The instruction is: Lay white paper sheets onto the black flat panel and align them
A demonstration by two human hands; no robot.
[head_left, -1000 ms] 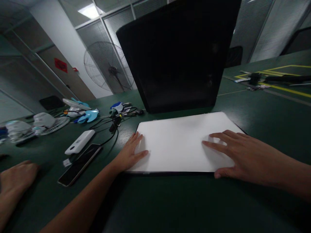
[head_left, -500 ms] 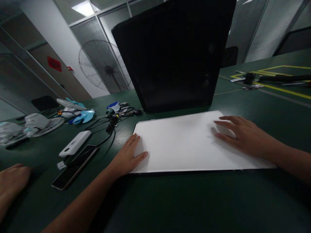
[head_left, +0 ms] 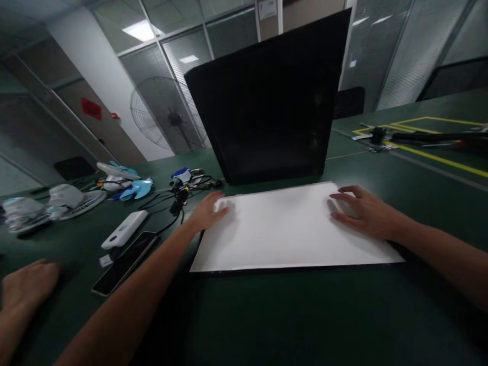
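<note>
A broad white sheet [head_left: 282, 231] lies flat before me on the green table, with a thin dark edge showing under its front side. My left hand [head_left: 208, 211] is at the sheet's far left corner, thumb and fingers apart, thumb over the white surface. Over the right part of the sheet is my right hand [head_left: 360, 211], its fingers spread and slightly bent, holding nothing; whether the fingertips touch the sheet I cannot tell. Just behind the sheet stands a large black panel [head_left: 270, 112], tilted.
Left of my forearm are a phone [head_left: 124, 264], a white power bank [head_left: 125, 230] and tangled cables [head_left: 177, 203]. Another person's hand [head_left: 30, 284] rests at the far left. Small fans [head_left: 137, 189] stand farther back. A black tool-like object [head_left: 419, 137] lies by yellow tape at right.
My left hand has moved from the sheet's left side up to its far left corner. My right hand stays over the right part. The whole view has shifted slightly.
</note>
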